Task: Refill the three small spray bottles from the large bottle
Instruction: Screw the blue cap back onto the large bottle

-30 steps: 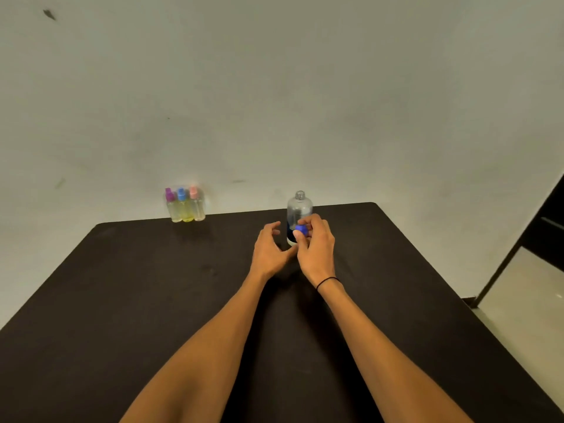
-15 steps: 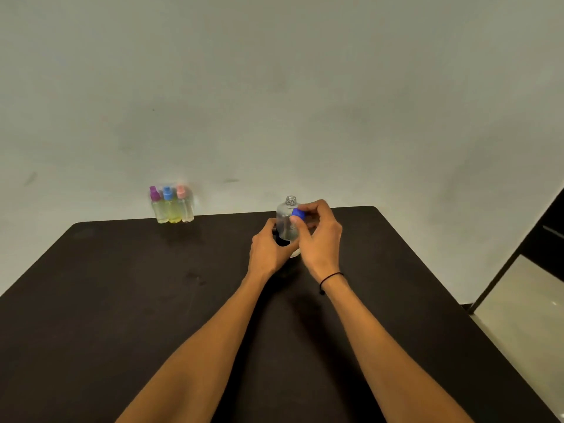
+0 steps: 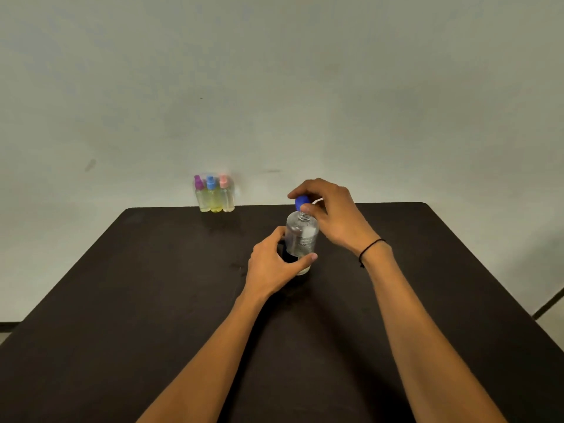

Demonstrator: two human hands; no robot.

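Observation:
The large clear bottle (image 3: 300, 239) stands upright near the middle of the black table (image 3: 152, 300). My left hand (image 3: 273, 265) wraps around its lower body. My right hand (image 3: 332, 215) holds the blue cap (image 3: 300, 203) by the fingertips directly on top of the bottle's neck. Three small spray bottles (image 3: 214, 195) stand side by side at the table's far edge against the wall, with purple, blue and pink tops and pale yellowish liquid inside.
A plain pale wall (image 3: 274, 87) rises right behind the table. The table's right edge drops off to a lighter floor (image 3: 552, 319) at the right.
My right hand has lifted the blue cap from beside the bottle's base up to its neck. My left hand has closed around the bottle's lower body.

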